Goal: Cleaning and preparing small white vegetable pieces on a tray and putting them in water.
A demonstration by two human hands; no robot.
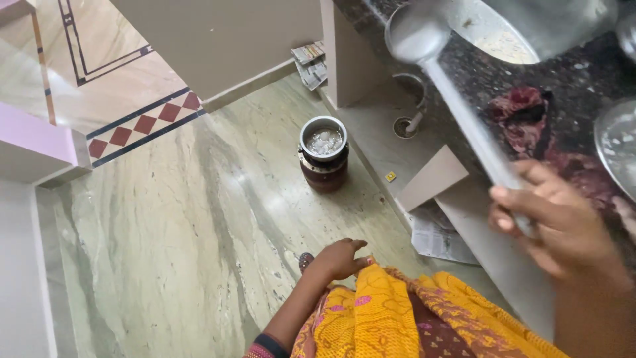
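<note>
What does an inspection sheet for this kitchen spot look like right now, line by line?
Surface: dark speckled counter; pale marble floor.
Job's things: metal ladle over the counter beside a steel pot.
Clutter: dark red cloth on the counter; newspapers and a lidded container on the floor.
Grips: right hand holds the ladle handle; left hand rests on yellow fabric.
Cables: nothing seen.
Surroundings: tiled border.

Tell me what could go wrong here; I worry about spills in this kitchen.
The right hand holds the long metal ladle by its very end, so its bowl could tip or knock the steel pot on the dark counter. The open vessel stands uncovered on the floor, where drips or a foot might reach it.
</note>
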